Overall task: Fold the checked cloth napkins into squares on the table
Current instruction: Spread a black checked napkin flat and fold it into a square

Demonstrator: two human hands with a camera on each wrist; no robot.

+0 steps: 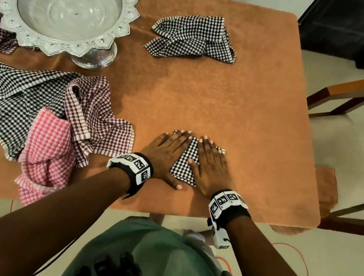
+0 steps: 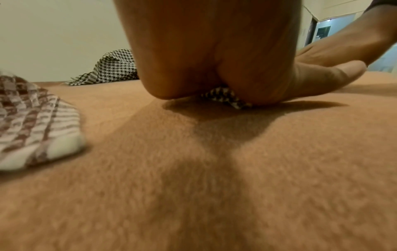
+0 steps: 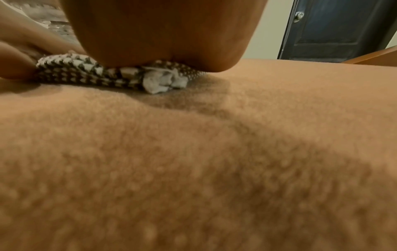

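A: Where is the napkin being folded now?

B: The black-and-white napkin [image 1: 186, 160] lies near the front edge of the counter [image 1: 241, 114], already a small thick packet. The left hand [image 1: 166, 152] and the right hand [image 1: 210, 165] both rest on it with straight fingers, palms down. They press and grasp nothing.

A: So this is the flattening step?

B: I think so. To do it well, I would press evenly and slide the palms outward from the middle, so the layers do not shift. In the right wrist view a white frayed corner [image 3: 164, 81] sticks out from the fold; it should be tucked in or lined up before the crease is set.

A: And the others?

B: Another black-and-white napkin [image 1: 193, 37] lies crumpled farther back. A loose pile of napkins [image 1: 42, 113] waits at the left, near the silver pedestal tray [image 1: 65, 5]. Much seems to remain.
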